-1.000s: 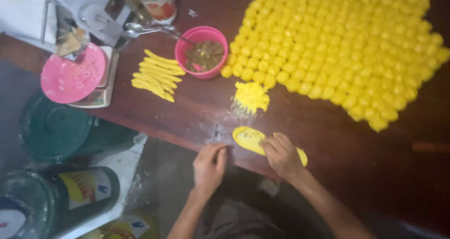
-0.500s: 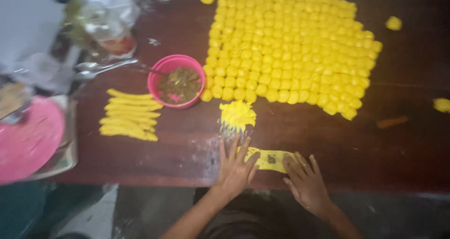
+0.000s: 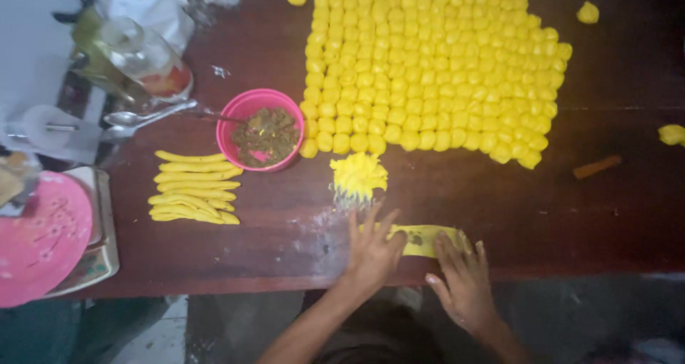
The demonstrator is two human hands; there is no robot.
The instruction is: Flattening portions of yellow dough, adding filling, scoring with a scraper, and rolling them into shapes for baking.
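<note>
My left hand (image 3: 371,250) lies flat on the dark wooden table (image 3: 585,207) with fingers spread, its palm on the left end of a flattened yellow dough piece (image 3: 425,238). My right hand (image 3: 462,284) presses the right end of the same piece, fingers apart. A dark smear of filling shows on the dough between the hands. Just above them lies a crumbly yellow dough lump (image 3: 358,175) on a floured patch.
Several rows of yellow dough balls (image 3: 435,64) cover the far table. A pink bowl (image 3: 260,130) of dark filling, spoons (image 3: 146,115), rolled yellow sticks (image 3: 191,187), a pink plate (image 3: 39,237) on a scale and a jar (image 3: 139,57) sit at left. Stray balls lie at right.
The camera view shifted, bringing the table nearer. Both hands stay on the flattened dough; the left hand has moved onto its left end with fingers spread.
</note>
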